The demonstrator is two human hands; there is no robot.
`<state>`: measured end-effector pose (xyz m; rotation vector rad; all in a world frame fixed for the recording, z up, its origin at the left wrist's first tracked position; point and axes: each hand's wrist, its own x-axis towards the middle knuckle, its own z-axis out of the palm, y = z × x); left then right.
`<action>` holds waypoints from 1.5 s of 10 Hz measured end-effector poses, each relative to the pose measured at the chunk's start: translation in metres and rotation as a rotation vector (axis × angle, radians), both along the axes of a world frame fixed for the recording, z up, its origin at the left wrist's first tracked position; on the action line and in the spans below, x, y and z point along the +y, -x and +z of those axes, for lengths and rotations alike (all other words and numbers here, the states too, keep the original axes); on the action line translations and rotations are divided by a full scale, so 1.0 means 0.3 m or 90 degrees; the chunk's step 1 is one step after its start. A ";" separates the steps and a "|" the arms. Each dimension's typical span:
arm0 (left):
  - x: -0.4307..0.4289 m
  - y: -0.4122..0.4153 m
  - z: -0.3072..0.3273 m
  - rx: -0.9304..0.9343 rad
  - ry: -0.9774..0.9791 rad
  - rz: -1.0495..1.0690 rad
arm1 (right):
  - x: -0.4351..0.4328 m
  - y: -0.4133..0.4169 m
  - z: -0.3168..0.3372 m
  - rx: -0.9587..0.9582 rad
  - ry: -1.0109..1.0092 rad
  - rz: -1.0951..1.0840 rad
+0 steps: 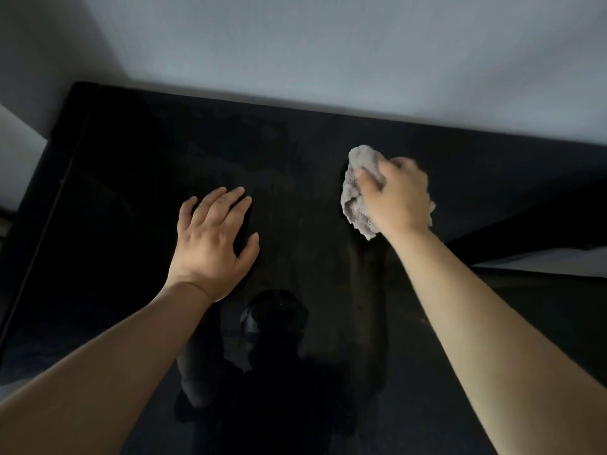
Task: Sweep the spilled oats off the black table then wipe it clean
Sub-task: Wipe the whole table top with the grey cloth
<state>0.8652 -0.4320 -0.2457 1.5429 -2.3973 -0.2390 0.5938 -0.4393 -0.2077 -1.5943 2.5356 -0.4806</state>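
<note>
Both forearms reach over the black table (124, 165); no oats are visible on it. The left hand (212, 244) rests flat, fingers spread, holding nothing. The right hand (402, 200) clutches a crumpled grey cloth (354, 205) against the far right side. Firm, overlapping strokes should clear the faint smears.

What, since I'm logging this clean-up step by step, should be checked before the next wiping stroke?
1. Cloth in grip: the right hand holds the crumpled grey cloth bunched up. Ok.
2. Cloth on the black table: it looks pressed to the surface. Ok.
3. Left hand out of the path: it lies flat on the table, apart from the cloth. Ok.
4. Oats gone: no heap shows; tiny pale specks near the front are too small to name. Cannot tell.
5. Surface clean: dull smears cross the middle. Not ok.
</note>
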 end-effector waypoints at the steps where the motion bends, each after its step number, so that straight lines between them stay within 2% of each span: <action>1: -0.001 0.000 -0.003 0.001 0.003 -0.001 | 0.011 -0.058 -0.097 0.130 -0.034 0.026; 2: 0.000 -0.002 -0.005 -0.003 0.006 -0.003 | 0.095 -0.099 -0.118 0.214 0.050 0.020; 3: 0.002 -0.002 -0.004 -0.004 0.009 -0.004 | 0.224 -0.162 -0.082 0.159 0.078 0.060; 4: 0.004 -0.002 -0.002 -0.010 0.009 -0.006 | 0.391 -0.239 -0.030 -0.080 0.043 0.215; 5: 0.008 -0.006 -0.003 -0.016 0.003 -0.006 | 0.402 -0.162 0.003 -0.069 0.085 0.177; 6: 0.014 -0.008 0.001 -0.026 -0.008 -0.008 | 0.287 -0.067 -0.020 0.039 0.080 -0.027; 7: 0.038 -0.009 0.023 -0.063 0.019 -0.024 | 0.332 -0.156 -0.082 0.124 0.069 -0.041; 8: 0.121 -0.039 0.055 -0.044 0.032 -0.001 | 0.521 -0.278 -0.073 0.114 0.046 0.059; 9: 0.265 -0.101 0.068 -0.009 0.016 0.000 | 0.668 -0.332 -0.026 -0.060 0.020 0.165; 10: 0.394 -0.149 0.064 0.005 0.004 -0.015 | 0.636 -0.272 0.005 -0.179 0.100 0.114; 11: 0.459 -0.163 0.050 -0.011 0.005 -0.039 | 0.478 -0.152 0.012 -0.080 0.129 -0.037; 12: 0.488 -0.156 0.038 -0.019 -0.016 -0.022 | 0.448 -0.181 -0.048 0.054 0.046 -0.105; 13: 0.511 -0.152 0.019 -0.038 -0.037 -0.018 | 0.594 -0.307 -0.087 0.119 0.081 -0.049; 14: 0.517 -0.153 0.015 -0.030 -0.041 -0.014 | 0.754 -0.382 -0.072 0.039 0.086 0.047; 15: 0.516 -0.151 0.018 -0.023 -0.038 -0.013 | 0.826 -0.390 -0.009 -0.121 0.070 0.110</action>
